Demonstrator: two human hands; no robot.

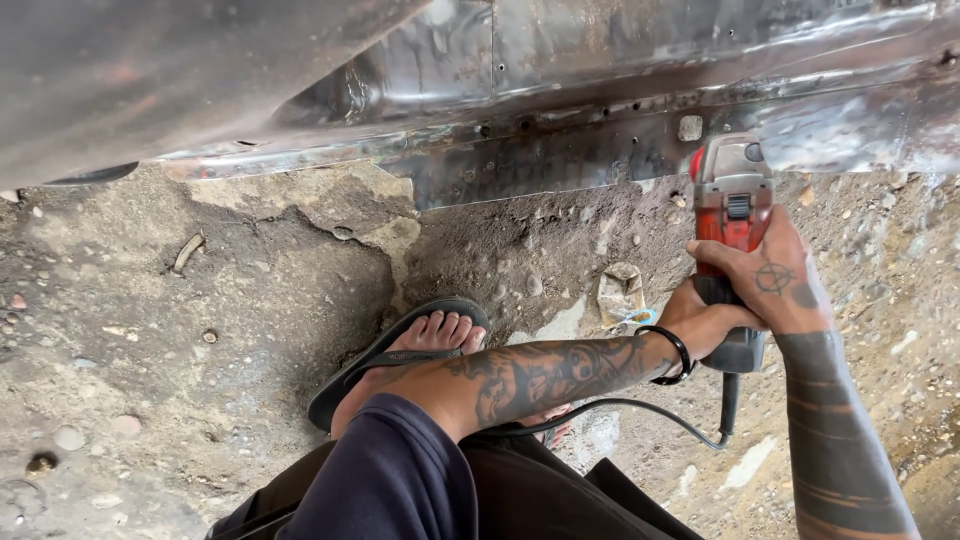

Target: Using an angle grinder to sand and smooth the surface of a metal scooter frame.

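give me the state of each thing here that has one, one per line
red and grey corded angle grinder: gripped by both hands, head up against the metal panel
left hand: fingers closed round the grinder's rear handle
right hand: closed on the grinder body
bare scuffed sheet-metal panel: stripped, dull, small holes along its lower edge
black power cord: attached, hanging slack
black flip-flop sandal: worn on a foot, flat on the dirt

Daylight, soft and even, moderately bright; no hard-edged shadows. Diffuse shade beneath the metal body panel (560, 110) along the top of the frame, darkest at upper centre. Dull sheen and pale glare streaks on that panel, strongest at upper right. Ground (200, 330) evenly lit, mid-frame sharp. Dark sleeve (390, 480) at bottom centre slightly soft. Wide-angle bending toward the frame edges.
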